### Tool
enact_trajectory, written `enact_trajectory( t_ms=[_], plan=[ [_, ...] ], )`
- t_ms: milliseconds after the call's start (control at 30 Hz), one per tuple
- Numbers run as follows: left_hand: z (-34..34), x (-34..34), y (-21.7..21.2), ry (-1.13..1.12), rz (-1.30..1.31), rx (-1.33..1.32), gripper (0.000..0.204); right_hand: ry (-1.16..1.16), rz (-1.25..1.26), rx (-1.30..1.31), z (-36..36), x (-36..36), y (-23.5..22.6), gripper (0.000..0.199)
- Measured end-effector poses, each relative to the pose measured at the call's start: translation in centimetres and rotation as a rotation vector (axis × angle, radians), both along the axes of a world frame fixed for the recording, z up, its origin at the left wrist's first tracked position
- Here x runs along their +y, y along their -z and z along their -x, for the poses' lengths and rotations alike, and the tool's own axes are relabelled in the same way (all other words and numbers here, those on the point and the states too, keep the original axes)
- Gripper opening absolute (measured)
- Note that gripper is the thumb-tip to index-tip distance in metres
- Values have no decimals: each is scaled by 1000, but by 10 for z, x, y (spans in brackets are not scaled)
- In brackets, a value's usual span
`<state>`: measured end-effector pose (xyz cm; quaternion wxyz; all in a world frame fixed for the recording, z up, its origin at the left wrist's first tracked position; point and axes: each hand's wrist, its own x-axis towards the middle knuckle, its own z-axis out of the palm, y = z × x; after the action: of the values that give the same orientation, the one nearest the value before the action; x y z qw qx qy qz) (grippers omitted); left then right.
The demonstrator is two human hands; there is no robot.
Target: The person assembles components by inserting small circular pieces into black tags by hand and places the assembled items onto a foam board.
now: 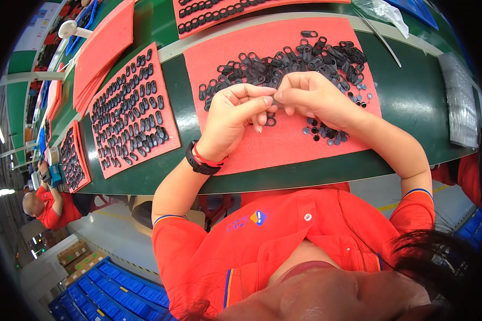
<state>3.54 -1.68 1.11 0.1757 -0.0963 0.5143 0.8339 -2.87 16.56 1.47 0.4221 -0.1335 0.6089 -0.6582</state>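
Note:
My left hand point(231, 113) and my right hand point(317, 97) meet fingertip to fingertip over a pink foam sheet point(246, 158). Both are closed in a pinch, thumb against forefinger. Whatever small piece sits between them is mostly hidden by the fingers. Just beneath the fingertips a black ring-ended part point(271, 122) shows, apparently on the sheet. Beyond my hands lies a loose heap of black oblong parts point(305, 56), each with a ring at one end. Small round discs point(331, 135), some dark and some grey, are scattered beside my right forearm.
On the green table point(190, 115), a pink mat point(171, 140) at left carries rows of black parts; another mat point(262, 6) lies at the far side. Stacked pink sheets point(106, 51), a thin metal tool point(383, 40) and clear plastic trays point(458, 101) surround the workspace. Another person point(56, 208) works far left.

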Motion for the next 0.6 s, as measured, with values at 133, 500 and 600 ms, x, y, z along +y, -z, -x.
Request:
enact_trajectory(
  t_ms=[133,500,600],
  plan=[
    [-1,3,4,-15,106,112,12,-10,-20,187,-5,-1,3,15],
    [-4,8,0,0,224,106,12,44,-193,482,-13,-4,5,13],
    [-4,6,2,-9,219,156,10,64,-185,523,-18,-6,2,9]
  ],
)
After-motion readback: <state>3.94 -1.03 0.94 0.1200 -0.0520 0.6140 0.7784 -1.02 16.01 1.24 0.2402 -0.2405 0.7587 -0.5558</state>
